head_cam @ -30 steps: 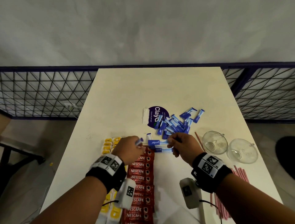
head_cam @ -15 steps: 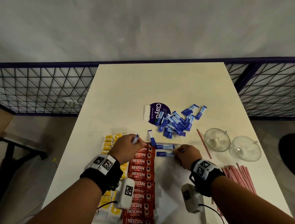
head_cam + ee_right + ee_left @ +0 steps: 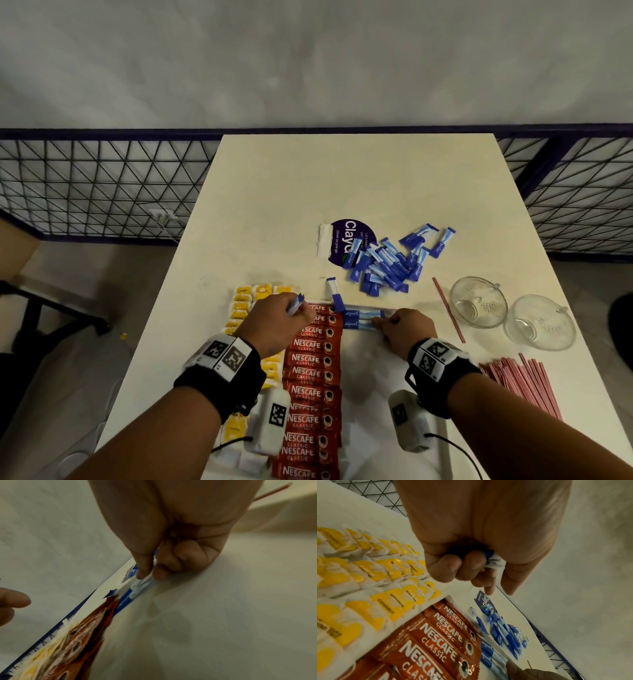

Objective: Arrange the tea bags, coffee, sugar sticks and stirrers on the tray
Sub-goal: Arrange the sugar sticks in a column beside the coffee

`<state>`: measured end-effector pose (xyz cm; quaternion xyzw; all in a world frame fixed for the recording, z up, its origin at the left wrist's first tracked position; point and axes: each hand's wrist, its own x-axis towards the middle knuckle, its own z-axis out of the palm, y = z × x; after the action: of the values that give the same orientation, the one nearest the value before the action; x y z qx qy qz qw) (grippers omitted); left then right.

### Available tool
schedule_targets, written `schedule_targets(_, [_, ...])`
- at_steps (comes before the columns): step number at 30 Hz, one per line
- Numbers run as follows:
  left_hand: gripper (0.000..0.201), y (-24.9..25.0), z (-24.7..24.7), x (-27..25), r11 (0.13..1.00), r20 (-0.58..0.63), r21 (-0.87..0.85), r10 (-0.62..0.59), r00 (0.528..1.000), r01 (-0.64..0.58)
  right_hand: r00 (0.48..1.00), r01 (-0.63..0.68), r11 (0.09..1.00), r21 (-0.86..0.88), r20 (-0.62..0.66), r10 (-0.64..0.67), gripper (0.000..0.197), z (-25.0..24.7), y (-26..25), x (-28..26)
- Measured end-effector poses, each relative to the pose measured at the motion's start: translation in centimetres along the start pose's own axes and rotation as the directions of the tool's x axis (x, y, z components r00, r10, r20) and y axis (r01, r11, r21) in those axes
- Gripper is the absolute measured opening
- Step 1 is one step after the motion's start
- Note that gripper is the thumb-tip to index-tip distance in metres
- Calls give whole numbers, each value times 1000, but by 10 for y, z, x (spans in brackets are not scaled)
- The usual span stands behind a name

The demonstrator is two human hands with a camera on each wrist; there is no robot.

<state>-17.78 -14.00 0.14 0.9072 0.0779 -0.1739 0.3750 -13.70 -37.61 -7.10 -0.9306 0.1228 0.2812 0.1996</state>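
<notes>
Table: cream top, frame centre.
Fence: dark mesh, behind.
Left hand: clenched around blue sugar sticks.
Right hand: pinching a tray-laid sugar stick, lower centre.

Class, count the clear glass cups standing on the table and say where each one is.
2. One glass cup stands right of the single loose red stirrer; the second glass cup sits beside it, further right and nearer the table edge. No others show.

My left hand hides most of its sugar sticks; the coffee row runs off the bottom edge.
</notes>
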Motion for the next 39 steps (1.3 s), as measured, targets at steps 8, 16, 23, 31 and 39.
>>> schedule_targets(8, [10, 26, 5, 0, 975, 220, 163, 113, 969, -150, 931, 333, 885, 326, 37, -363, 49, -30, -36, -47])
schedule_targets(16, [22, 37, 5, 6, 993, 302, -95, 94, 949, -68, 903, 368, 767, 526, -7, -429, 17, -38, -33, -48])
schedule_targets(23, [22, 33, 14, 14, 855, 79, -499, -116, 990, 140, 927, 301, 727, 618, -11, -375, 9, -37, -16, -41])
schedule_targets(31, [22, 21, 10, 11, 918, -23, -384, -118, 993, 101, 980, 50, 834, 550, 134, -147, 13, -9, 18, -27])
schedule_targets(39, [19, 12, 11, 3, 944, -8, -314, -105, 994, 97, 994, 28, 977, 211, 97, -49, 39, 9, 11, -14])
